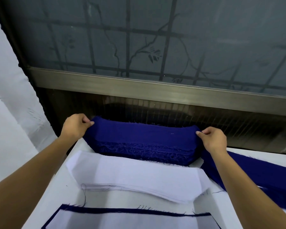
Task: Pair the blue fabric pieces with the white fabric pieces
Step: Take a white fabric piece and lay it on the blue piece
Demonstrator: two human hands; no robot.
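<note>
A thick stack of dark blue fabric pieces lies at the far edge of the white table. My left hand pinches the left end of the top blue piece, and my right hand pinches its right end. Nearer to me lies a stack of white fabric pieces. At the bottom of the view a white piece lies on a blue piece whose frayed edge shows around it.
More blue fabric is draped across the table at the right, partly under my right forearm. Behind the table runs a metal window frame with frosted glass. White cloth hangs at the left.
</note>
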